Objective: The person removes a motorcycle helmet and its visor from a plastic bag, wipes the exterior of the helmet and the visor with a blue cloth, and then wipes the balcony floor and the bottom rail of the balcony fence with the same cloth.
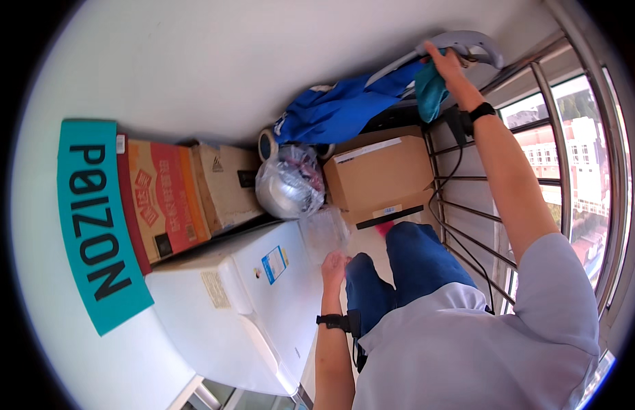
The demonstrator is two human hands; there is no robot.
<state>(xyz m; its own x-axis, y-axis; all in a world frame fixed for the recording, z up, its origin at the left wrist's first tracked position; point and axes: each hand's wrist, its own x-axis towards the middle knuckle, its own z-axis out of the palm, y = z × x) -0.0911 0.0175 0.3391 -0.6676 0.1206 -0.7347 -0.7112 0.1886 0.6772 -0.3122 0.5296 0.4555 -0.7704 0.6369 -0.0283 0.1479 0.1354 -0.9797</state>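
With fingers point(432, 50) of right hand point(453, 68), pinching teal cloth point(431, 90) high beside wall point(215, 61), holding it at curved grey handle point(467, 37), apparently for close contact. With left hand point(334, 264), hanging low near white refrigerator point(280, 307), perhaps for balance; seeing too little to judge those fingers' closure.

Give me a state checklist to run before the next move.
1. Right hand has a grip on the teal cloth: ok, fingers closed on it at the grey handle.
2. Grey handle fully visible: not ok, the right hand and teal cloth cover part of it.
3. Left hand empty: cannot tell, fingers curled beside the knee.
4. Space ahead of the legs unobstructed: not ok, cardboard box sits there.
5. Black cable not touching the railing: cannot tell, it hangs in front of the bars.
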